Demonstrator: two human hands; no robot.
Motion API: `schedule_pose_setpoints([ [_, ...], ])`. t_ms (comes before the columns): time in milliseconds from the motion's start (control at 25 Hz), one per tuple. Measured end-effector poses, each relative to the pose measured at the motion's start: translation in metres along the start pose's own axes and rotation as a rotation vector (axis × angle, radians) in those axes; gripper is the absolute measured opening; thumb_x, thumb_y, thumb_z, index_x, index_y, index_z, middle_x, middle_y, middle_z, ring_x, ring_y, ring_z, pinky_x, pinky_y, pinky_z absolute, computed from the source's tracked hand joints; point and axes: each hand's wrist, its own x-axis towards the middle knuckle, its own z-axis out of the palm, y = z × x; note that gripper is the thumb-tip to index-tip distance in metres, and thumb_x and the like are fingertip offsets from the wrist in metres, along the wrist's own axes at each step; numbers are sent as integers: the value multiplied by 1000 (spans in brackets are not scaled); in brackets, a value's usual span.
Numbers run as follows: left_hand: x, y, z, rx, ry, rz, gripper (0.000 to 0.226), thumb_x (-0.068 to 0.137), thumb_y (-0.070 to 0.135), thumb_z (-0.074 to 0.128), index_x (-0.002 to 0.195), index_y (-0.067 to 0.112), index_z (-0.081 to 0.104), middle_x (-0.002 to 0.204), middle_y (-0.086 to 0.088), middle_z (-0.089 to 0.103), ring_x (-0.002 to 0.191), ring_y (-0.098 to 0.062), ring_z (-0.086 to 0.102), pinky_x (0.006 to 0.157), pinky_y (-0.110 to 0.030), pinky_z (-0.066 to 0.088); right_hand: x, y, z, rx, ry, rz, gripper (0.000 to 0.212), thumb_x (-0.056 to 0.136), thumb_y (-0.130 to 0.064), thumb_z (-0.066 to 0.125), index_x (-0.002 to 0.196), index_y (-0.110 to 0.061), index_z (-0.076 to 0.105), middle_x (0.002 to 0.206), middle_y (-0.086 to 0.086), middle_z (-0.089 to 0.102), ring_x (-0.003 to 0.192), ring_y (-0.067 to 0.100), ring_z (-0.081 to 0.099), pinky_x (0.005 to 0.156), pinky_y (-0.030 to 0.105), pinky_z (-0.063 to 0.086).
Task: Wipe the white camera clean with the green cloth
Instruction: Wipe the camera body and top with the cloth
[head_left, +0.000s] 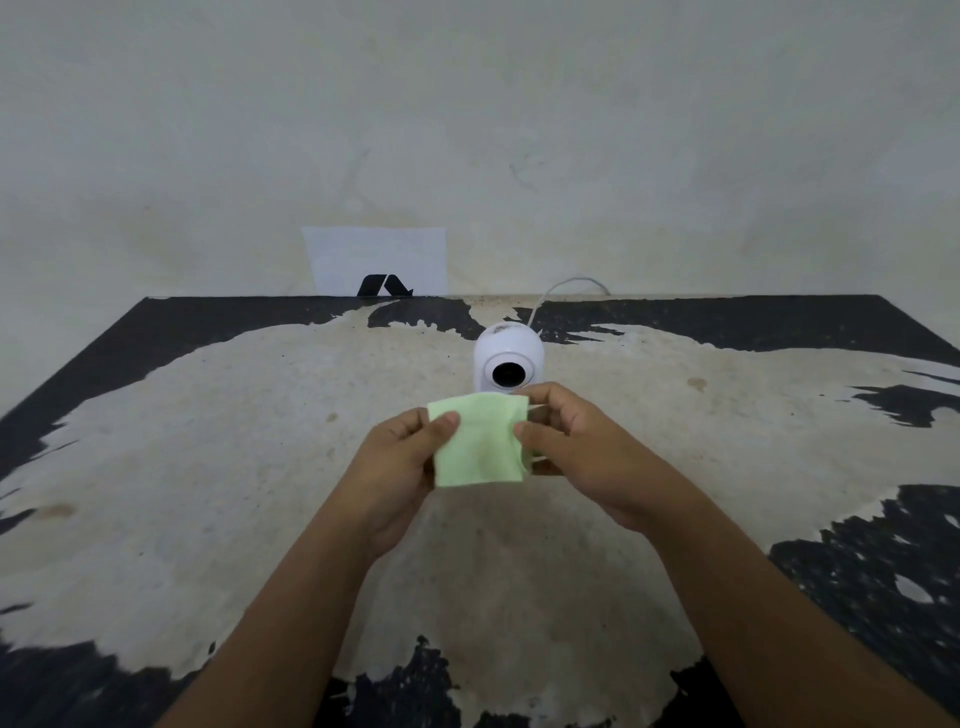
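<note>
Small square pale-green cloth (478, 447): plain, no pattern, faint darker smudges. Rounded white plastic camera (508, 358): black circular lens face, grey speckling on top. Thin cable (566, 285): white. Worn bench (208, 441): black coating, large irregular beige patches. Wall (467, 130): off-white, mottled. Paper sheet (375, 257): white, black angular mark.

Both forearms are bare to the frame edge, the left hand (400, 467) and right hand (582, 447) ungloved.

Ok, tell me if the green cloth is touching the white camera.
Cannot tell: in the head view the green cloth overlaps the white camera base, hiding any gap.
</note>
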Motion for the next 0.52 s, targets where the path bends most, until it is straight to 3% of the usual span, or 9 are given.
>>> schedule_pose_setpoints([
  [120, 20, 14, -15, -50, 265, 114, 21, 91, 17, 54, 107, 6, 62, 100, -14, 71, 80, -21, 70, 58, -31, 56, 10, 3, -27, -56, 226, 27, 19, 91, -30, 56, 110, -31, 56, 104, 2, 65, 89, 14, 66, 75, 29, 54],
  [200, 35, 19, -12, -28, 334, 120, 19, 92, 19, 51, 108, 12, 59, 106, -10, 66, 90, -23, 66, 68, -36, 56, 22, 3, -32, -66, 311, 6, 27, 91, -34, 55, 118, -31, 54, 112, -4, 62, 101, 17, 63, 85, 35, 52],
  [280, 48, 16, 4, 14, 343, 79, 16, 94, 19, 47, 107, 13, 54, 109, -12, 62, 94, -26, 62, 76, -40, 53, 35, 1, -26, -76, 315, -26, 36, 91, -37, 55, 127, -33, 49, 122, -10, 55, 110, 13, 56, 91, 37, 48],
  [360, 55, 7, 21, 54, 323, 44, 13, 96, 18, 43, 105, 13, 50, 104, -13, 60, 87, -25, 60, 69, -38, 53, 46, -1, -18, -75, 304, -46, 39, 91, -39, 53, 129, -34, 48, 127, -13, 51, 111, 10, 53, 90, 34, 44],
  [440, 60, -3, 34, 86, 294, 50, 14, 96, 19, 41, 107, 13, 47, 102, -12, 58, 85, -24, 60, 60, -34, 53, 54, 0, -13, -47, 289, -61, 33, 91, -40, 53, 124, -36, 50, 126, -11, 55, 106, 8, 56, 85, 31, 46],
  [520, 64, -9, 43, 175, 290, 72, 19, 95, 23, 41, 112, 15, 45, 105, -10, 59, 90, -24, 60, 64, -34, 52, 59, 3, -10, -25, 308, -57, 27, 90, -43, 53, 117, -38, 50, 117, -9, 59, 103, 9, 58, 83, 31, 49],
])
